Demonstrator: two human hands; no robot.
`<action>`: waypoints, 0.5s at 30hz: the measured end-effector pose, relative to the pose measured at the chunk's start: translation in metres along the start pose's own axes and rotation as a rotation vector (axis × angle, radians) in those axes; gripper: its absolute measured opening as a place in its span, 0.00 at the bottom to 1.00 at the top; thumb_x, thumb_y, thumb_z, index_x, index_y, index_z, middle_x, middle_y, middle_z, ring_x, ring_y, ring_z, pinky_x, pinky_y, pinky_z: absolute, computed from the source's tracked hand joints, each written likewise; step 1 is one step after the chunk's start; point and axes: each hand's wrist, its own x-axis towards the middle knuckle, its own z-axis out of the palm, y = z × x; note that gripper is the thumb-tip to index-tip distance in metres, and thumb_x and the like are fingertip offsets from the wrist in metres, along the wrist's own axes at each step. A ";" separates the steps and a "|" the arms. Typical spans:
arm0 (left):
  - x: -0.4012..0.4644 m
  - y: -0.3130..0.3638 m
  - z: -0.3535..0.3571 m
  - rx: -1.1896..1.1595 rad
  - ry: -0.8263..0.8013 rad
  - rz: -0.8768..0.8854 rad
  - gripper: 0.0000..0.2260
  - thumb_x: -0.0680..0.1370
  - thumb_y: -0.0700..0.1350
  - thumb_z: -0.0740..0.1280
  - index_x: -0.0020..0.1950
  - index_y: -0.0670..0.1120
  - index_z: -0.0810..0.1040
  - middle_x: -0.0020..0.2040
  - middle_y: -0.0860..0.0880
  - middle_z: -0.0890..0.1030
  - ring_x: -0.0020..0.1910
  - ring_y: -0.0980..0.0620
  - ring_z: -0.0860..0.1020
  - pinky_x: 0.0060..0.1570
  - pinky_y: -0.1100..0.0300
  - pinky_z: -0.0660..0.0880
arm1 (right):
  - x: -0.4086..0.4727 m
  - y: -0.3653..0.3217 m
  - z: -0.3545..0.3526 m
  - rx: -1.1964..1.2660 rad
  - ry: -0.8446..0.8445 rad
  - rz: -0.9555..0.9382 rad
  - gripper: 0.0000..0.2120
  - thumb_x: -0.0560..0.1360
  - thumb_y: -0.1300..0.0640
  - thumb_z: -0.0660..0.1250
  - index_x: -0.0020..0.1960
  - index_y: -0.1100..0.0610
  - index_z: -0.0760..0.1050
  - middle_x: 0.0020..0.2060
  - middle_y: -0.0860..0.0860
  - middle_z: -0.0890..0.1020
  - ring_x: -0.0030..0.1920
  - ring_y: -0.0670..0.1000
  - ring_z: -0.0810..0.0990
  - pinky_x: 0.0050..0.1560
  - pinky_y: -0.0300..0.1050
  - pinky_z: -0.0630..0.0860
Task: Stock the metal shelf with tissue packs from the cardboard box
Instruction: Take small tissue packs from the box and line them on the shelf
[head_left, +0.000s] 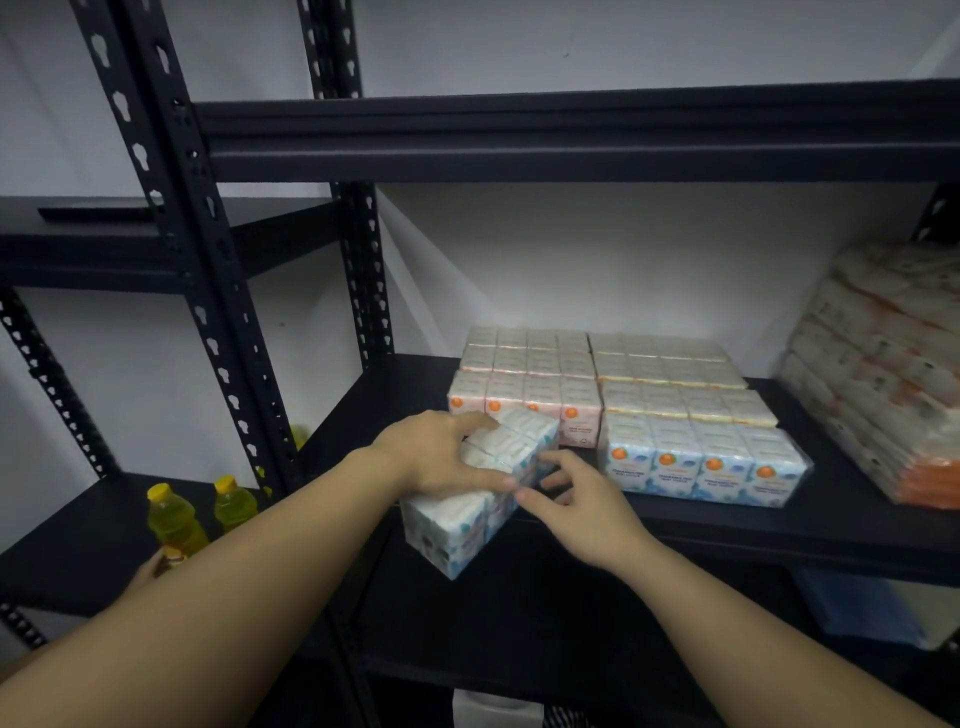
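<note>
Black perforated steel makes up the metal shelf (675, 525), and its middle deck already carries rows of tissue packs. A blue-and-white tissue pack (480, 491) sits tilted at the near left edge of that deck, its near end hanging out past the front lip and its far end touching a pink-fronted pack (524, 397) behind it. The left hand (441, 460) lies flat on top of this pack, fingers spread and curled over its far edge, thumb along the near side. The right hand (569, 491) meets the pack's right side, its fingers loosely parted with the tips pressed to the wrapper, just beside the left thumb. To the right, a second blue-fronted pack (701, 462) stands square at the front of the deck, with paler packs (670, 364) lined up behind it toward the wall. At the far right a tall stack of orange-trimmed packs (883, 379) leans against the upright. On the lower shelf to the left stand yellow bottles (174, 519).
</note>
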 end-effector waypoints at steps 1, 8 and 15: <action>0.002 0.002 0.001 -0.013 -0.019 0.020 0.45 0.64 0.84 0.58 0.78 0.68 0.61 0.73 0.54 0.75 0.66 0.49 0.76 0.64 0.49 0.75 | -0.001 0.000 0.001 0.033 -0.018 0.014 0.30 0.75 0.38 0.73 0.74 0.43 0.70 0.53 0.42 0.81 0.51 0.42 0.81 0.56 0.47 0.80; 0.013 0.000 -0.005 -0.143 -0.113 0.108 0.27 0.82 0.65 0.61 0.81 0.65 0.61 0.80 0.54 0.67 0.70 0.51 0.74 0.64 0.59 0.70 | -0.011 -0.007 0.007 0.125 -0.085 0.079 0.45 0.72 0.34 0.73 0.83 0.42 0.56 0.56 0.42 0.80 0.55 0.42 0.80 0.52 0.38 0.76; 0.010 -0.011 0.003 -0.228 -0.014 0.115 0.27 0.81 0.63 0.64 0.79 0.57 0.69 0.57 0.56 0.83 0.47 0.59 0.83 0.53 0.58 0.81 | -0.011 -0.022 0.006 0.133 -0.097 0.127 0.50 0.67 0.34 0.79 0.80 0.44 0.58 0.62 0.44 0.75 0.58 0.42 0.76 0.48 0.35 0.72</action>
